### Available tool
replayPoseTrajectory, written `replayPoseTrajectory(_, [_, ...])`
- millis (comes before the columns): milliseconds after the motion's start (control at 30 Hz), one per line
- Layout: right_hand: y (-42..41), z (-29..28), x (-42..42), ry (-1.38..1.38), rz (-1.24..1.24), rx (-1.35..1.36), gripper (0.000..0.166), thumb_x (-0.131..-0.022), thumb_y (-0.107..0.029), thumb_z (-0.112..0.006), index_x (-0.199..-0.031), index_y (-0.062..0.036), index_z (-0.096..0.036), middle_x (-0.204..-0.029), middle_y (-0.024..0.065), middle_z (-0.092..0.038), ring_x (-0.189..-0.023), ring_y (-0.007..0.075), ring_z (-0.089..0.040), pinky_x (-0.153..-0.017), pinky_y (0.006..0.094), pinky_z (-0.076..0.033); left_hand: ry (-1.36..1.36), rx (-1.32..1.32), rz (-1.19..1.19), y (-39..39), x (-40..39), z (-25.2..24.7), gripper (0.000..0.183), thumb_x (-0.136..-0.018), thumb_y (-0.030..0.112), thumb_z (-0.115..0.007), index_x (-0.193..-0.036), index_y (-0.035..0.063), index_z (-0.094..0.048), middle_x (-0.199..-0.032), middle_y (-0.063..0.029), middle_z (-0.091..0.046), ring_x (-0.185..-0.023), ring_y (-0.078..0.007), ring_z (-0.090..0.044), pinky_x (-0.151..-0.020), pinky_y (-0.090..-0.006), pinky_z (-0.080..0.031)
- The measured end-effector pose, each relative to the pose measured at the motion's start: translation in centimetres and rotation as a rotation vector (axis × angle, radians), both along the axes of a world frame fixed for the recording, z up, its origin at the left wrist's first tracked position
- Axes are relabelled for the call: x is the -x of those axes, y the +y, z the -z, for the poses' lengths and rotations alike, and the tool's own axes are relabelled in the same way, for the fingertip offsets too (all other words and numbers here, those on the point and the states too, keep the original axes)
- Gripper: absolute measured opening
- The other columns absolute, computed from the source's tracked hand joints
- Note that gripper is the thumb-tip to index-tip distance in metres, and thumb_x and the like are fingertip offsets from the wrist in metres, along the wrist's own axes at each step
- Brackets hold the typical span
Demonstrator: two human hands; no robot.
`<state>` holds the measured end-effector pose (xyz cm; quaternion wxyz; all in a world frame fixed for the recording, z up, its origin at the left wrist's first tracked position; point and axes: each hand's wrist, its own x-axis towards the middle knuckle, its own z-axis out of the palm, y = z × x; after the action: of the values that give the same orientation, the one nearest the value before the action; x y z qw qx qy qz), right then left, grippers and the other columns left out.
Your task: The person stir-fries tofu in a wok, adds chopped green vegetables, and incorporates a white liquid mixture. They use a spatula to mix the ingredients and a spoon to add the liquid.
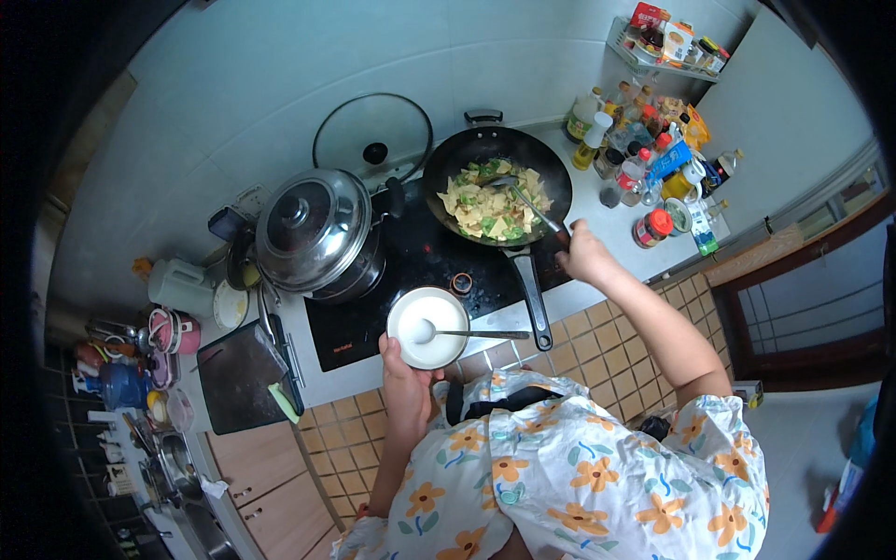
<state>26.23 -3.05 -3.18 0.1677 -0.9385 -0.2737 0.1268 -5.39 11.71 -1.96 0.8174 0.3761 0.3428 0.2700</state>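
My left hand [406,381] grips a pale bowl [394,313] with a dark outer edge, over the front of the cooktop. Inside is a white liquid [441,306]. A metal spoon [483,334] rests in it, handle pointing right across the rim. A cooking spatula [537,210] is held in my right hand [586,255] by its brown-tipped handle. Its head reaches into a black wok [553,162], among flat pale-yellow pieces that look like tofu skin and green pepper [514,231]. The wok's long handle [532,301] points toward me.
Left of the wok stands a lidded steel pot [315,231] on the black cooktop [413,259]. A glass lid [374,126] leans on the wall. Several bottles and jars [630,171] crowd the right counter. A dark cutting board [234,392] lies left, with a green vegetable piece [283,404].
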Motion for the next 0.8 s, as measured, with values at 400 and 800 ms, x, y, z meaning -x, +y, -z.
replayPoseTrajectory(400, [-6.8,-19.4,1.0,-0.425,-0.455,0.342,0.016,-0.082,-0.014,-0.069,-0.091,-0.0035,-0.062,-0.073,0.0159,-0.066,-0.074,0.0345,-0.067,-0.067,0.0448,-0.053,-0.004,0.000,0.001,0.8,-0.9,-0.4,0.046,-0.103,0.044,-0.027,-0.130,0.0100,-0.041,-0.114,-0.0103,-0.061,-0.088,-0.0183,-0.065,-0.053,-0.0272,-0.048])
replayPoseTrajectory(800, [-6.8,-11.6,2.8,-0.386,-0.468,0.209,0.010,-0.080,-0.005,-0.060,-0.089,-0.0022,-0.058,-0.072,0.0175,-0.063,-0.068,0.0369,-0.066,-0.060,0.0456,-0.053,-0.010,-0.002,0.026,1.4,-1.4,0.0,0.046,-0.104,0.044,-0.027,-0.132,0.0098,-0.040,-0.115,-0.0119,-0.059,-0.089,-0.0191,-0.065,-0.055,-0.0284,-0.050])
